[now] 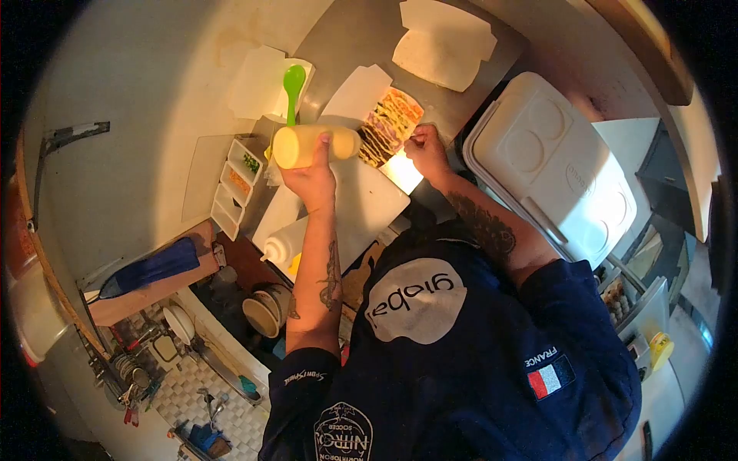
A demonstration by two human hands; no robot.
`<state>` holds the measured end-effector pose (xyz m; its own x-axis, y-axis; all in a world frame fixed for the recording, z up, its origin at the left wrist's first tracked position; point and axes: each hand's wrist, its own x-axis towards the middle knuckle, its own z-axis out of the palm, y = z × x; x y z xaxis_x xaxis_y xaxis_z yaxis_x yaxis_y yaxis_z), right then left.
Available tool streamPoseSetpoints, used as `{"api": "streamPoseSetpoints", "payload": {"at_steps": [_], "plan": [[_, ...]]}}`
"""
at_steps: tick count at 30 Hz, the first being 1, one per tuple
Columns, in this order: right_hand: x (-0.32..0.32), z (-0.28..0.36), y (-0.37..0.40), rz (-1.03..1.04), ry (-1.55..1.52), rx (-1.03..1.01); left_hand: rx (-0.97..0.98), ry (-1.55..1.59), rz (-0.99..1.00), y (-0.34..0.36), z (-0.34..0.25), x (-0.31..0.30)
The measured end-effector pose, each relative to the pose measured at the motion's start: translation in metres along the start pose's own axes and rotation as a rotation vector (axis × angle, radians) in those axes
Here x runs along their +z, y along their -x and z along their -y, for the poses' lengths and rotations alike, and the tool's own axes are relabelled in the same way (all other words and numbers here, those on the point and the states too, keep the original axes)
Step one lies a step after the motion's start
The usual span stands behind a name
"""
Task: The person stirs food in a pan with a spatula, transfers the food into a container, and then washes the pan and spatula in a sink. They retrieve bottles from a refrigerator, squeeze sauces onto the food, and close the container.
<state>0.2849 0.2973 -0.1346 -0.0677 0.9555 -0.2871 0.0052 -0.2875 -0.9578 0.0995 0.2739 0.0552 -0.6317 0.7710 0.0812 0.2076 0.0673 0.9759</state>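
My left hand [311, 180] is wrapped around a pale yellow squeeze bottle [304, 146], tipped on its side with its nozzle end toward the food. Beneath it, an open white takeaway box [403, 170] holds food topped with sauce [388, 127]: dark with pale stripes at the near end, orange and cream at the far end. At the right edge of this box, my right hand [427, 151] has its fingers closed on the rim. A white squeeze bottle [280, 247] lies on a white board [377, 200] near my left forearm.
Another open white box [442, 54] lies at the back of the metal counter [338, 42]. A large white cooler [538, 146] stands to the right. On the left are a green spoon [293, 84] and a divided white tray [233, 188] with chopped green and orange bits.
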Motion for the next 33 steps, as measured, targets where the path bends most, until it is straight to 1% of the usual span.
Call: {"api": "streamPoseSetpoints", "payload": {"at_steps": [3,6,9,12,15,17,18,19,20,21,22,23,24,25,27,28,31,32,33], "plan": [[-0.001,0.001,0.000,0.005,-0.002,0.006,0.079,-0.061,0.103,0.013,-0.002,0.004],[-0.001,0.002,-0.001,0.007,0.008,0.048,0.053,0.014,0.059,0.006,-0.005,0.015],[-0.003,0.003,0.002,0.016,0.033,0.002,0.025,0.058,0.031,-0.008,0.000,0.017],[-0.002,0.001,0.002,-0.014,0.025,-0.019,0.011,-0.003,0.089,0.003,0.000,0.017],[-0.011,0.003,0.012,0.063,0.157,-0.044,-0.033,-0.002,0.067,0.016,-0.002,0.016],[-0.013,0.025,0.034,0.294,0.089,0.059,-0.029,0.146,-0.062,0.009,0.008,0.012],[-0.014,0.047,0.048,0.409,0.059,0.109,-0.027,0.225,-0.128,0.005,0.012,0.011],[-0.010,0.085,0.066,0.530,-0.135,0.211,-0.097,0.294,-0.202,0.005,0.003,0.011],[-0.003,0.093,0.073,0.624,-0.128,0.284,-0.164,0.363,-0.274,0.007,-0.015,0.010],[0.009,0.105,0.079,0.691,-0.231,0.316,-0.233,0.433,-0.343,0.008,-0.026,0.008],[0.020,0.110,0.081,0.757,-0.280,0.316,-0.279,0.423,-0.357,0.006,-0.016,-0.001],[0.034,0.122,0.084,0.696,-0.282,0.307,-0.347,0.467,-0.356,0.011,-0.021,-0.008],[0.045,0.134,0.090,0.635,-0.283,0.297,-0.404,0.591,-0.337,0.015,-0.018,-0.015],[0.053,0.141,0.092,0.590,-0.261,0.178,-0.459,0.720,-0.315,0.020,-0.019,-0.018],[0.058,0.155,0.087,0.502,-0.206,-0.080,-0.515,0.845,-0.196,0.038,-0.031,-0.021],[0.051,0.188,0.087,0.480,-0.227,-0.219,-0.540,0.904,-0.140,0.045,-0.041,-0.021],[0.049,0.219,0.065,0.495,-0.196,-0.337,-0.675,1.007,-0.164,0.057,-0.079,-0.007],[0.052,0.226,0.057,0.479,-0.236,-0.226,-0.645,1.001,0.033,0.060,-0.069,-0.015],[0.051,0.239,0.046,0.459,-0.204,-0.293,-0.647,1.143,0.275,0.068,-0.053,-0.025]]}}
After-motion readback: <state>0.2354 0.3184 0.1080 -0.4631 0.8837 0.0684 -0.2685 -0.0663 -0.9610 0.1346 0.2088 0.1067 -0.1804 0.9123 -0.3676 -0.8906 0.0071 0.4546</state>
